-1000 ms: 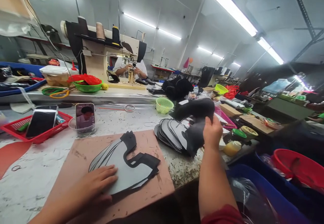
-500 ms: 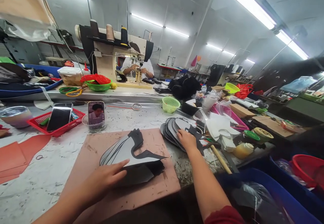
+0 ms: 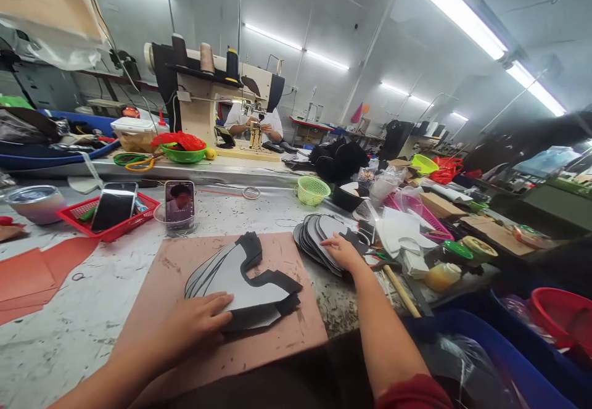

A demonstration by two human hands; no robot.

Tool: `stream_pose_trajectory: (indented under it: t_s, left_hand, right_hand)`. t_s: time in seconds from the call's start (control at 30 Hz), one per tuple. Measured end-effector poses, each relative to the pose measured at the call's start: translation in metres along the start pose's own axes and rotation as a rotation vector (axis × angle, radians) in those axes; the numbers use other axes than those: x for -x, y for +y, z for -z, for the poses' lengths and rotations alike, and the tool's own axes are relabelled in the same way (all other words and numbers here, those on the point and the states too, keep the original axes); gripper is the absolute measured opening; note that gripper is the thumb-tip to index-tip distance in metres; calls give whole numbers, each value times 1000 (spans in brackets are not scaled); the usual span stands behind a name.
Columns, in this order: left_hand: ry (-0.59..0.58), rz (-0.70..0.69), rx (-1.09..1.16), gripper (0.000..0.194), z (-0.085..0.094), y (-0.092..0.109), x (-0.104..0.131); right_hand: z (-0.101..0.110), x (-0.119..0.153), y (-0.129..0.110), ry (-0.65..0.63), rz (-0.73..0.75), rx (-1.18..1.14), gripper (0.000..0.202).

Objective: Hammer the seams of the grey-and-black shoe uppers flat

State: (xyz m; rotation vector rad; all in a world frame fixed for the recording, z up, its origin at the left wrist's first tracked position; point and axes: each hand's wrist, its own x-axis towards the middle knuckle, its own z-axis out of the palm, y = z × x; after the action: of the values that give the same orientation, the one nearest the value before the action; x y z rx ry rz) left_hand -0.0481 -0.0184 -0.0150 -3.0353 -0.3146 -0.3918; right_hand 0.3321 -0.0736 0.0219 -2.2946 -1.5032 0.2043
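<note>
The pieces (image 3: 235, 273) under the left grip (image 3: 209, 318) are pale grey on top, with black ends and thin black edge lines. The board (image 3: 160, 292) below them is of dusty pink, marked with dark scuffs. Under the right grip (image 3: 343, 253), the stack (image 3: 318, 239) shows pale grey and black in curved bands. The sleeve (image 3: 414, 393) behind this grip is dark red. Left of the left grip, the worktop (image 3: 108, 289) is whitish with dark specks, and the sheets (image 3: 32, 276) there are orange-red. Beyond the left grip, to its left side, the tray (image 3: 118, 231) is bright red; beyond the right grip, the basket (image 3: 313, 192) is light green, patterned with small holes.
</note>
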Motion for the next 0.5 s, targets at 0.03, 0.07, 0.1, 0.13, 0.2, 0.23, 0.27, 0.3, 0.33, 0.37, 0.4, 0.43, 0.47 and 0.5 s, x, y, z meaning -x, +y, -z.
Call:
stream_pose_trajectory:
  t_s: [0.03, 0.07, 0.1, 0.13, 0.2, 0.23, 0.27, 0.3, 0.33, 0.37, 0.4, 0.43, 0.47, 0.5]
  left_hand:
    - [-11, 27, 30, 12, 0, -1, 0]
    - [-21, 53, 68, 14, 1, -2, -1]
    - [-35, 74, 101, 16, 3, -3, -3]
    - [-51, 82, 121, 15, 5, -4, -4]
    - [-84, 72, 121, 14, 8, -3, -9]
    - [-91, 62, 109, 16, 10, -2, -12]
    - [-91, 58, 100, 18, 11, -1, -15]
    - [-86, 55, 94, 19, 12, 0, -17]
    - [-67, 49, 91, 20, 13, 1, -19]
    - [-19, 29, 82, 21, 14, 2, -21]
    - [60, 4, 63, 22, 16, 2, -22]
    - [169, -9, 34, 23, 18, 1, -22]
    - [300, -1, 1, 24, 21, 0, -21]
    - [434, 35, -31, 26, 24, -2, -18]
  right_hand:
    - [-2, 6, -11, -7, 60, -26, 23]
    - [-5, 14, -24, -16, 138, -65, 22]
    - [-10, 24, -38, -33, 245, -122, 22]
    - [-16, 35, -53, -66, 367, -195, 21]
    - [-29, 56, -81, -153, 595, -308, 19]
    - [-36, 66, -93, -173, 684, -321, 21]
    - [-42, 74, -104, -189, 755, -294, 29]
    - [-48, 80, -112, -205, 810, -237, 39]
    - [-53, 84, -119, -228, 839, -163, 48]
    - [-58, 84, -125, -256, 840, -92, 51]
    - [-61, 83, -128, -278, 820, -46, 48]
    - [-62, 79, -130, -280, 781, -37, 43]
    - [-61, 74, -129, -253, 729, -70, 38]
    - [-57, 68, -127, -197, 671, -134, 34]
